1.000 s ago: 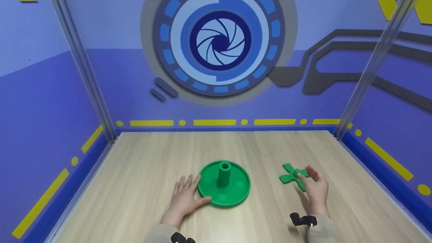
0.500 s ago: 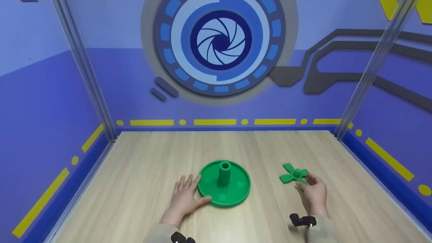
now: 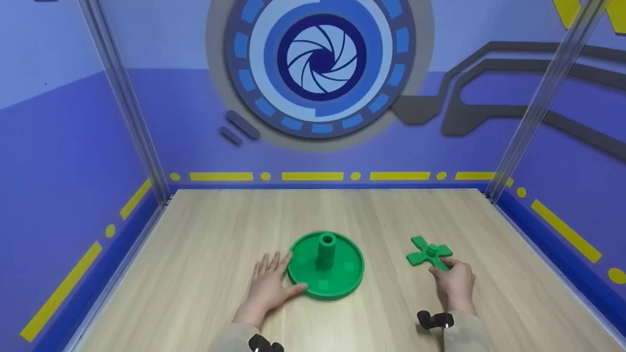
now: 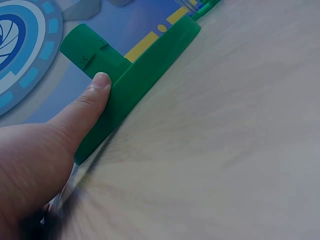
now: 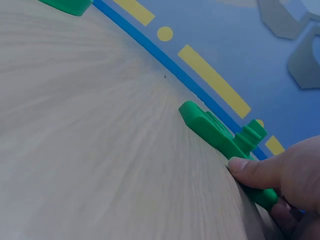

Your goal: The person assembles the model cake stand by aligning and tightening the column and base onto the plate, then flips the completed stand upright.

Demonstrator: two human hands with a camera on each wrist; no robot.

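Observation:
A round green tray (image 3: 345,279) with a raised rim and a hollow upright post (image 3: 326,253) at its centre sits on the table. My left hand (image 3: 266,289) spreads round the tray's left side, thumb and fingertips at the rim. In the left wrist view the thumb lies straight against the tray wall (image 4: 145,77). To the right is a flat green cross-shaped piece (image 3: 431,251) with four arms and a short stepped hub. Thumb and fingers of my right hand (image 3: 458,283) pinch its near arm; the right wrist view shows the cross piece (image 5: 212,131) low by the tabletop.
The wooden table (image 3: 205,234) ends at a blue back wall (image 3: 166,122) with printed graphics. Side walls and metal corner posts (image 3: 543,102) close it in left and right. In the right wrist view the tray's edge (image 5: 70,5) shows at the top left.
My right hand has slid from the cross piece's hub back toward me to its near arm, uncovering the hub. The left hand and the tray have stayed in place.

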